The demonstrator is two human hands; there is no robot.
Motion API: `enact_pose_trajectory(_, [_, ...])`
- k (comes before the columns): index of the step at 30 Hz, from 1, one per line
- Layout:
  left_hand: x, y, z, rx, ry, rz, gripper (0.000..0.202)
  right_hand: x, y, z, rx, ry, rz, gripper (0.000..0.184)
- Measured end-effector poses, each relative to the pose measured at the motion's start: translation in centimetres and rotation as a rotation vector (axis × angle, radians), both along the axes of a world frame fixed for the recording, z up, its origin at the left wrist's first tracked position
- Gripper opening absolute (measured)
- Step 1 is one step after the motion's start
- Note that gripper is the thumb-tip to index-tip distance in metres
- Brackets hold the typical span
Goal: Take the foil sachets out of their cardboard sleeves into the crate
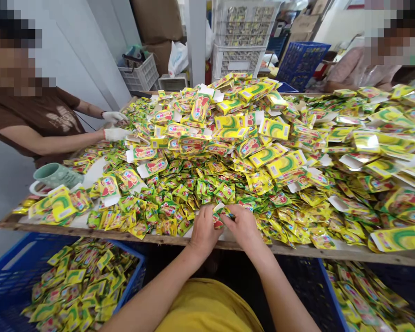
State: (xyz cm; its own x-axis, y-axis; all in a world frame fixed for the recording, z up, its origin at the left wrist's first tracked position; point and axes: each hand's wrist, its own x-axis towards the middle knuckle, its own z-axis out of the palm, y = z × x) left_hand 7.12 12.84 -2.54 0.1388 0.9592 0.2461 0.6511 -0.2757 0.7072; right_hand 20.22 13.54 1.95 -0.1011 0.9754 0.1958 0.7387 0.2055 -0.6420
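At the near edge of the table, my left hand is closed around a small printed carton with a white flap at its top. My right hand meets it from the other side, its fingers pinched at the carton's opening; whether a packet is also between them is hidden. Just beyond my hands lies a heap of small shiny green and yellow packets. Behind these rises a pile of yellow, green and red cartons, many with white flaps raised.
Blue crates of cartons stand below the wooden table edge, left and right of me. A green mug sits at the left. A co-worker's gloved hands are at the pile's left; another person is across the table.
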Motion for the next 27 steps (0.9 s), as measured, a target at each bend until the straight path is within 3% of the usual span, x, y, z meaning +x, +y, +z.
enact_pose_trajectory(4, [-0.8,-0.3,0.2,-0.043,-0.133,-0.002,0.045,0.4,0.7,2.0,-0.105,-0.063,0.216,0.014])
enact_pose_trajectory(6, [-1.8,-0.2,0.7,-0.124,-0.256,-0.067,0.044,0.3,0.9,2.5,-0.113,-0.022,0.268,0.020])
enact_pose_trajectory(8, [-2.9,0.0,1.1,-0.227,-0.416,-0.165,0.042,-0.1,0.9,2.4,-0.087,0.032,0.222,0.026])
enact_pose_trajectory(11, [-4.4,-0.1,1.3,-0.330,-0.591,-0.221,0.040,-1.0,0.8,1.8,0.042,0.036,0.194,0.014])
enact_pose_trajectory(13, [-5.0,-0.3,1.2,-0.340,-0.618,-0.205,0.038,-1.8,0.6,1.7,0.098,-0.034,0.304,0.009])
enact_pose_trajectory(16, [-5.4,-0.7,0.9,-0.338,-0.621,-0.199,0.035,-2.4,-0.1,1.8,0.052,-0.039,0.459,0.015])
enact_pose_trajectory(18, [-5.6,-1.0,0.8,-0.366,-0.640,-0.192,0.033,-2.4,-0.6,1.9,0.029,0.115,0.398,0.016])
enact_pose_trajectory(20, [-5.8,-1.3,1.0,-0.413,-0.655,-0.197,0.035,-2.3,-1.2,1.5,-0.012,0.346,0.198,0.017])
enact_pose_trajectory(22, [-6.2,-1.6,1.4,-0.466,-0.682,-0.214,0.038,-2.2,-1.7,0.7,-0.169,0.582,0.023,0.024])
enact_pose_trajectory(25, [-6.6,-1.9,2.2,-0.530,-0.765,-0.250,0.037,-2.7,-2.2,-0.5,-0.505,0.788,0.023,0.027])
enact_pose_trajectory(27, [-6.7,-1.8,2.6,-0.533,-0.800,-0.241,0.033,-3.1,-2.2,-0.8,-0.534,0.805,0.068,0.024])
